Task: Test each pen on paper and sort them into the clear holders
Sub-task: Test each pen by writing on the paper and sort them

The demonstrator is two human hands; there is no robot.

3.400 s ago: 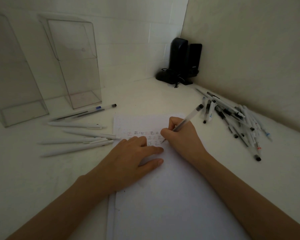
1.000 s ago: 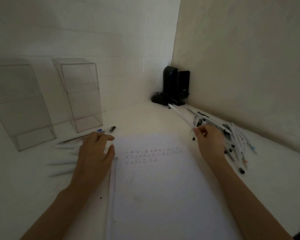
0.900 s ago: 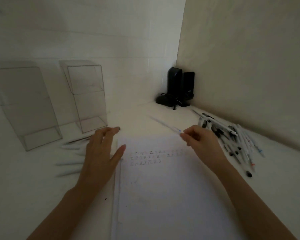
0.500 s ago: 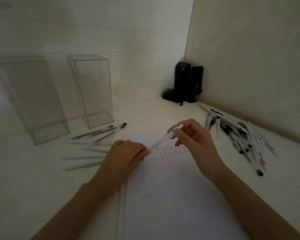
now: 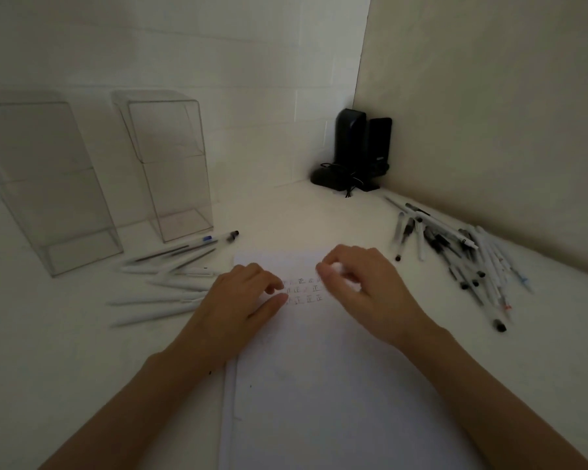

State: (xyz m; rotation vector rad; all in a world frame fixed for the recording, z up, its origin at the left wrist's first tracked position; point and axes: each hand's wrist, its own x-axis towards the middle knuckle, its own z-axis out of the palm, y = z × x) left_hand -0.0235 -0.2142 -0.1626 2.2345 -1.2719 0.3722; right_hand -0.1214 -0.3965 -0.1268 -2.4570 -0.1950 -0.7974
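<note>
- A person's right hand (image 5: 370, 293) hovers over the top of the page. Its fingers (image 5: 324, 272) are curled and pinch a small white object (image 5: 340, 269), too blurred to identify.
- The left hand (image 5: 238, 303) rests on the left edge of the page, thumb stretched forward and fingers bent. Whether they hold anything cannot be told.
- Between the two hands sit short rows of small handwritten test marks (image 5: 306, 290), some dark and some reddish.
- The marks lie near the top of a plain white sheet of paper (image 5: 319, 385), which lies flat on a white tabletop (image 5: 65, 385).
- Just left of the sheet lies a loose row of slim white pens (image 5: 163, 300), roughly parallel. A clear-barrelled pen with a blue band and dark tip (image 5: 214, 238) lies at the row's far end.
- To the right, well apart from the sheet, a jumbled heap of white and clear pens with black caps (image 5: 465, 256) lies against the beige wall.
- Beyond the row of white pens stand two tall clear plastic holders, a larger one (image 5: 48, 184) and a narrower one (image 5: 174, 164).
- A pair of black desktop speakers (image 5: 364, 147) stands in the far corner.
</note>
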